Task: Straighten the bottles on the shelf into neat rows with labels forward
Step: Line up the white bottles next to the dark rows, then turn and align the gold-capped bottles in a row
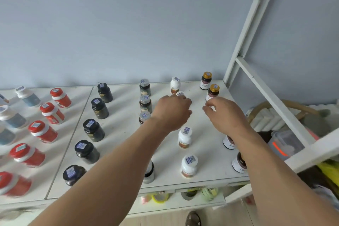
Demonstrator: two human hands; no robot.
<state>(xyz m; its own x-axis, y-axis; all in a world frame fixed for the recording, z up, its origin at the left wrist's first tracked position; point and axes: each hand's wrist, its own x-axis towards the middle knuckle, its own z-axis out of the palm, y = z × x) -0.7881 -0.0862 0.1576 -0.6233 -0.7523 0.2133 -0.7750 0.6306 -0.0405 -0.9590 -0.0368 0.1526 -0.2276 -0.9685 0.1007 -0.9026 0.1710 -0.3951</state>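
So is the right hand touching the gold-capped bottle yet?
Apart. The head view shows the right hand empty, with white shelf visible between its fingers and the gold-capped bottle.

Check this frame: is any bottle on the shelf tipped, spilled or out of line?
Nothing is tipped or spilled; every bottle visible stands upright on the shelf. The one doubt is the white bottle under the left hand: only its cap shows, so its alignment cannot be judged. The right hand hovers beside it, holding nothing.

shelf [124, 134]: white, seamed | bottles [93, 130]: upright, in rows front-to-back
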